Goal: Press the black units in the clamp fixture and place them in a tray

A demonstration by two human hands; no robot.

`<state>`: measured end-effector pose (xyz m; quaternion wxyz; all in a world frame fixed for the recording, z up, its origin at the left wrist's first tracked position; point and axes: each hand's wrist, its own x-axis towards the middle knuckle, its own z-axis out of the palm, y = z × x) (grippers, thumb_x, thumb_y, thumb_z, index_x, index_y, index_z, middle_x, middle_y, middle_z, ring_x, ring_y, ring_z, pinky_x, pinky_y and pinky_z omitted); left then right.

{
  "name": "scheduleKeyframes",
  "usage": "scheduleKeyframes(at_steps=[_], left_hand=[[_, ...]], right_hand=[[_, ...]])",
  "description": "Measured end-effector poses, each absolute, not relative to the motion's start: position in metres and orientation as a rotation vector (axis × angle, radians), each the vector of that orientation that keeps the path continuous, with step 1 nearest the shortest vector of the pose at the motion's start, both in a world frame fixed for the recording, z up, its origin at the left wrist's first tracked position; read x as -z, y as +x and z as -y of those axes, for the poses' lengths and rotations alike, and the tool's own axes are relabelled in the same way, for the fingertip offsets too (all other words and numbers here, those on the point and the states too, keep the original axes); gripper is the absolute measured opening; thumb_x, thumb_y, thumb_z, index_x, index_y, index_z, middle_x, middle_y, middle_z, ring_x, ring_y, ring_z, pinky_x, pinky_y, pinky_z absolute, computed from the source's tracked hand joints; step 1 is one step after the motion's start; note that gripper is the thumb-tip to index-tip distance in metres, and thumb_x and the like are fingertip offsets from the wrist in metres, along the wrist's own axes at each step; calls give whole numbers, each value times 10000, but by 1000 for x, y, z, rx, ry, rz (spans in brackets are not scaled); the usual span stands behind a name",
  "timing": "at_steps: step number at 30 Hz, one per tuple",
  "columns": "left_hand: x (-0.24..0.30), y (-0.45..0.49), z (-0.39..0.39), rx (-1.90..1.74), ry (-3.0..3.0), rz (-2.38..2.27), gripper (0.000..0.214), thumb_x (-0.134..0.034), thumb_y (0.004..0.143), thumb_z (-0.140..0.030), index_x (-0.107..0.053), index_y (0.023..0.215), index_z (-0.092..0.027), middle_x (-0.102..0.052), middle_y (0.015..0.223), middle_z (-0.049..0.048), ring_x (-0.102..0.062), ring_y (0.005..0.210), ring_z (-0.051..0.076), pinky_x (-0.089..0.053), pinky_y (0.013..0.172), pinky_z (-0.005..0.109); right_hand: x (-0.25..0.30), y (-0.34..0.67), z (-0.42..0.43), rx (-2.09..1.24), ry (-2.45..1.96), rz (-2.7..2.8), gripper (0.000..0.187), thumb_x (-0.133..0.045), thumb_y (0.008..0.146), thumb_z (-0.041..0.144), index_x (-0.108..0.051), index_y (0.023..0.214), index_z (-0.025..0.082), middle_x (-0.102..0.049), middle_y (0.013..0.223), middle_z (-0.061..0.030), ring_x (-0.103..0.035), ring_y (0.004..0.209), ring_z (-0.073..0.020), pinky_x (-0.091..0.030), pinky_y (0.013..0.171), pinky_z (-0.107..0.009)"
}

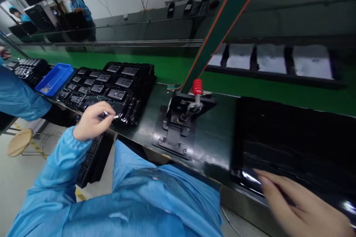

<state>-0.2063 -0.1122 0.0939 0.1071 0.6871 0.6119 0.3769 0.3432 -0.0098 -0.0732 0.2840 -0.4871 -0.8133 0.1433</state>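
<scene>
The left hand, fingers curled narrow, is by the near side of stacked trays of small parts, and I cannot tell if it holds anything; the blurred right hand is at the near edge of a black tray on the desk, grip unclear

So the table is dark green and kinda shiny, with a black clamp fixture sitting on it. Left of the clamp fixture there's stacked black trays with grey parts, then a blue bin further left. Right of it, a big glossy black tray.
</scene>
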Motion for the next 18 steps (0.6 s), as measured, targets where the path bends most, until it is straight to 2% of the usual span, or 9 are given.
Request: scheduleKeyframes(at_steps=[2,4,9,13,18], left_hand=[[-102,-238,84,-885,2233,-1937,157,-658,973,-313,-749,1042,-204,-775,1097,88,-722,1076,246,-586,1032,457],[-102,-263,53,-647,2348,-1933,260,-645,942,-265,-745,1169,-186,-765,1241,95,-696,1215,255,-538,1141,464],[-88,-300,-2,-172,2389,-1910,541,-717,823,-229,-706,1358,-146,-689,1479,125,-639,1378,302,-467,1240,475],[-86,-306,-13,-40,2397,-1841,605,-734,818,-251,-685,1415,-163,-678,1506,110,-634,1388,296,-462,1242,447],[-86,-304,-15,0,2463,-1792,568,-716,829,-240,-708,1395,-193,-744,1379,92,-671,1297,298,-500,1189,440]], right_hand=[[51,306,11,-443,-1192,2222,178,-567,1028,444,-705,1133,404,-798,1054,-77,-783,894,-342,-659,766,-530],[41,280,11,-458,-1080,2238,169,-577,1031,406,-710,1134,388,-807,1049,-50,-793,895,-325,-676,782,-512],[45,256,19,-490,-951,2225,177,-609,1027,334,-733,1137,396,-814,1010,-24,-804,846,-303,-700,732,-481],[54,259,31,-485,-1025,2193,179,-611,1022,349,-738,1133,410,-823,1001,-16,-814,828,-314,-714,710,-491],[63,263,39,-479,-1064,2166,163,-604,1025,375,-731,1120,408,-831,1005,-18,-823,827,-318,-724,711,-499]])
